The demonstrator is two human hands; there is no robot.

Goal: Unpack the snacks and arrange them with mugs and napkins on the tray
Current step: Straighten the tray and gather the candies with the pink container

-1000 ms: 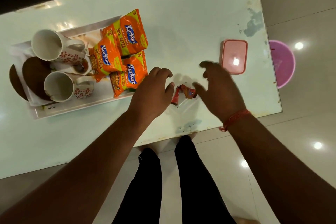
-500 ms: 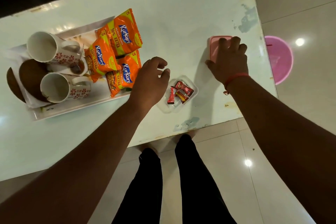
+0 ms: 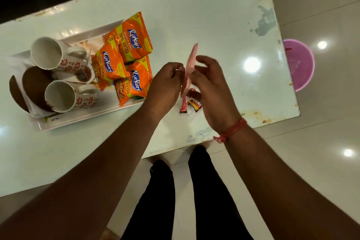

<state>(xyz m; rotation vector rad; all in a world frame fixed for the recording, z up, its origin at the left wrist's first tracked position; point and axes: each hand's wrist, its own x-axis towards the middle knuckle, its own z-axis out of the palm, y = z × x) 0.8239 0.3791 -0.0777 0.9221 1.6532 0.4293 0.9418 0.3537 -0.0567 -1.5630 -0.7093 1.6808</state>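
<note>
A white tray (image 3: 87,117) at the left holds two flower-patterned mugs, one at the back (image 3: 52,54) and one at the front (image 3: 66,96), white napkins (image 3: 21,62) and three orange Kurkure packets (image 3: 124,60). A pink lid (image 3: 190,66) is held on edge above the table, between both hands. My left hand (image 3: 165,85) grips its left side and my right hand (image 3: 210,84) its right side. Below the lid, small red wrapped candies (image 3: 190,104) lie in a clear container that is mostly hidden by my hands.
The white table (image 3: 214,15) ends at the right edge, near a pink bucket (image 3: 300,64) on the tiled floor. A dark wall runs along the far side. My legs stand at the table's near edge. Brown round plates (image 3: 33,84) sit under the mugs.
My right hand picked the pink lid up from the table's right side and carried it left, over the candies. My left hand rose and took hold of the lid too.
</note>
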